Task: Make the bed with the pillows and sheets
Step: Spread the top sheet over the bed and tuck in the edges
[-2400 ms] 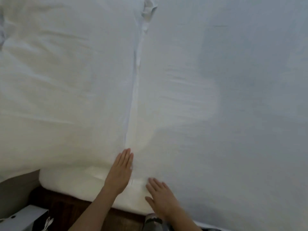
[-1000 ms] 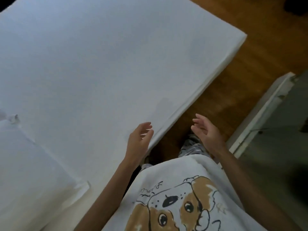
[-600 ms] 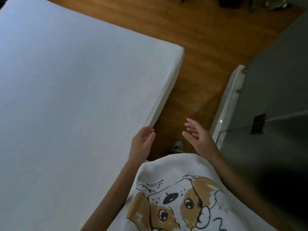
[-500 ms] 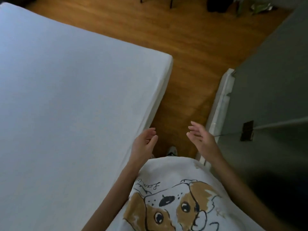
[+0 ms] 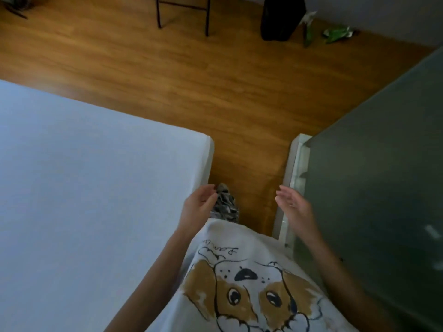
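While the sheet (image 5: 96, 188) lies smooth over the bed at left, its corner covered, both the left hand (image 5: 199, 207) and right hand (image 5: 293, 207) hang relaxed and empty beside it, and no pillows show, so those likely remain.

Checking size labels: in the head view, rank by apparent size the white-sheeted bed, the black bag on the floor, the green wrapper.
1. White-sheeted bed, by far the largest.
2. Black bag, partly cut off at the top edge.
3. Green crumpled wrapper, smallest.
Bag and wrapper lie farther from the camera, so they look smaller.
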The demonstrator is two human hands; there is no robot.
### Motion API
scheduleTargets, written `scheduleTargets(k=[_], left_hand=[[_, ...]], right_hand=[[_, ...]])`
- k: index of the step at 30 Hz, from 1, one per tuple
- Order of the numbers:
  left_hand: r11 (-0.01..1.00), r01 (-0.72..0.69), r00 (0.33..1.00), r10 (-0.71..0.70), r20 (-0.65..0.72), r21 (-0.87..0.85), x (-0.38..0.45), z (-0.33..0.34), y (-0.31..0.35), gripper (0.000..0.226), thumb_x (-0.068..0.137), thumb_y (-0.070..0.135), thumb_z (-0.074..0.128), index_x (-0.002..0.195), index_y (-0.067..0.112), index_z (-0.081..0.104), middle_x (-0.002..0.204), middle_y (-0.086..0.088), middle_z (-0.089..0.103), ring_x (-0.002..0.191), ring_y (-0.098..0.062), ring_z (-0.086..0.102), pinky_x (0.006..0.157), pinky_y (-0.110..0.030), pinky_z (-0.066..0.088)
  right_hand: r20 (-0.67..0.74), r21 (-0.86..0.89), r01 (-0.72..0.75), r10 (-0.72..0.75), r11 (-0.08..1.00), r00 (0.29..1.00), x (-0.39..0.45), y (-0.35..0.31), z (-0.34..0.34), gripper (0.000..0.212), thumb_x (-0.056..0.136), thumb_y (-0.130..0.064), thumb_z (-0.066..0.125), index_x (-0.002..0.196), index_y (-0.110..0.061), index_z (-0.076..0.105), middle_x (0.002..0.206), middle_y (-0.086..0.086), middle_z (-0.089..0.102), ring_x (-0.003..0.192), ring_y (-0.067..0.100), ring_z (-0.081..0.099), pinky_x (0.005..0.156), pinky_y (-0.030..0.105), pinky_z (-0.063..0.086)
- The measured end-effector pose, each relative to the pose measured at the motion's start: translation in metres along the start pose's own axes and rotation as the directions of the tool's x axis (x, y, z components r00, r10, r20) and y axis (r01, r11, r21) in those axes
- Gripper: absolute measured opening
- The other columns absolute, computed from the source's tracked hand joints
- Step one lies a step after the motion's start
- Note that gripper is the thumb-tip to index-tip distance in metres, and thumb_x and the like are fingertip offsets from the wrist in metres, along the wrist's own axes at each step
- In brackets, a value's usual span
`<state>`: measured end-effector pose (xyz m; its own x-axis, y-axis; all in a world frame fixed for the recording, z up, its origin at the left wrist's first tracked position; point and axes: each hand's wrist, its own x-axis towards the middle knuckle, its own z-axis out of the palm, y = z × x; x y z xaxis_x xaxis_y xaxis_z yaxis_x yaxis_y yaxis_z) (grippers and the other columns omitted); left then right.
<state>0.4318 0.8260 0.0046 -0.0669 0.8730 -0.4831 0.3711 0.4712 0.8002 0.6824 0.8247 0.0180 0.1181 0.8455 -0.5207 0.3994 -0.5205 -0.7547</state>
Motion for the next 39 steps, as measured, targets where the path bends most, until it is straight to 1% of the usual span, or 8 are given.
scheduleTargets(k=[5, 9, 13, 19, 24, 29, 35, 39], left_hand=[[0.997, -0.073, 0.996, 0.073, 0.041, 0.001, 0.124, -0.016, 0.091, 0.028, 0.098, 0.022, 0.055, 0.124, 0.016, 0.062, 0.113, 0.006, 0.064, 0.095, 0.007, 0.057, 0.073, -0.001, 0.042], [0.996, -0.09, 0.995, 0.089, 0.044, 0.016, 0.203, -0.023, 0.146, 0.032, 0.098, 0.024, 0.055, 0.128, 0.014, 0.059, 0.116, 0.005, 0.063, 0.103, -0.008, 0.058, 0.08, -0.012, 0.043], [0.999, -0.037, 0.999, 0.038, 0.021, -0.024, 0.275, -0.034, 0.177, 0.032, 0.097, 0.027, 0.056, 0.127, 0.017, 0.058, 0.116, 0.007, 0.064, 0.106, -0.007, 0.06, 0.086, -0.02, 0.047], [0.992, 0.071, 0.978, -0.091, -0.19, -0.106, 0.375, -0.055, 0.215, 0.03, 0.098, 0.024, 0.054, 0.127, 0.017, 0.058, 0.117, 0.006, 0.062, 0.106, -0.008, 0.058, 0.082, -0.015, 0.046], [0.963, 0.102, 0.887, -0.201, -0.415, -0.25, 0.43, -0.081, 0.252, 0.026, 0.097, 0.02, 0.055, 0.124, 0.021, 0.059, 0.111, 0.012, 0.063, 0.098, 0.012, 0.057, 0.08, -0.008, 0.048], [0.899, 0.124, 0.751, -0.361, -0.553, -0.419, 0.47, -0.116, 0.254, 0.027, 0.096, 0.019, 0.058, 0.123, 0.018, 0.06, 0.104, 0.019, 0.063, 0.094, 0.014, 0.058, 0.075, -0.004, 0.046], [0.836, 0.129, 0.609, -0.491, -0.623, -0.533, 0.524, -0.208, 0.217, 0.025, 0.096, 0.017, 0.058, 0.12, 0.014, 0.062, 0.098, 0.02, 0.063, 0.088, 0.015, 0.06, 0.071, 0.0, 0.043], [0.811, 0.111, 0.585, -0.521, -0.622, -0.575, 0.561, -0.31, 0.188, 0.025, 0.096, 0.019, 0.058, 0.12, 0.014, 0.062, 0.099, 0.019, 0.062, 0.092, 0.009, 0.058, 0.073, -0.004, 0.045]], right_hand=[[0.035, -0.02, 0.106, -0.105, 0.994, 0.994, 0.101, -0.104, -0.025, 0.036, 0.095, -0.034, 0.056, 0.13, -0.032, 0.049, 0.116, -0.021, 0.056, 0.104, -0.008, 0.053, 0.082, 0.015, 0.043], [0.035, -0.04, 0.137, -0.136, 0.99, 0.99, 0.177, -0.156, -0.037, 0.038, 0.094, -0.034, 0.057, 0.131, -0.029, 0.05, 0.116, -0.018, 0.056, 0.105, -0.008, 0.051, 0.082, 0.015, 0.042], [0.12, -0.044, 0.121, -0.115, 0.992, 0.986, 0.262, -0.194, -0.043, 0.033, 0.095, -0.03, 0.057, 0.126, -0.032, 0.049, 0.111, -0.021, 0.056, 0.102, -0.009, 0.052, 0.082, 0.013, 0.043], [0.383, -0.125, 0.147, -0.089, 0.981, 0.919, 0.411, -0.273, -0.048, 0.034, 0.095, -0.03, 0.057, 0.127, -0.031, 0.048, 0.109, -0.022, 0.054, 0.103, -0.006, 0.052, 0.076, 0.012, 0.043], [0.477, -0.196, 0.245, -0.126, 0.949, 0.87, 0.52, -0.371, -0.037, 0.034, 0.095, -0.03, 0.058, 0.128, -0.026, 0.052, 0.112, -0.016, 0.058, 0.105, 0.001, 0.056, 0.077, 0.013, 0.044], [0.616, -0.265, 0.334, -0.108, 0.905, 0.78, 0.593, -0.448, 0.019, 0.031, 0.095, -0.031, 0.057, 0.125, -0.027, 0.054, 0.112, -0.016, 0.06, 0.105, -0.003, 0.055, 0.078, 0.013, 0.044], [0.742, -0.297, 0.453, -0.096, 0.84, 0.664, 0.642, -0.525, 0.154, 0.032, 0.095, -0.029, 0.058, 0.126, -0.023, 0.055, 0.113, -0.011, 0.061, 0.105, 0.0, 0.056, 0.077, 0.012, 0.046], [0.793, -0.29, 0.562, -0.134, 0.775, 0.595, 0.658, -0.595, 0.256, 0.035, 0.094, -0.028, 0.059, 0.128, -0.023, 0.054, 0.113, -0.011, 0.059, 0.102, -0.004, 0.054, 0.075, 0.008, 0.044]])
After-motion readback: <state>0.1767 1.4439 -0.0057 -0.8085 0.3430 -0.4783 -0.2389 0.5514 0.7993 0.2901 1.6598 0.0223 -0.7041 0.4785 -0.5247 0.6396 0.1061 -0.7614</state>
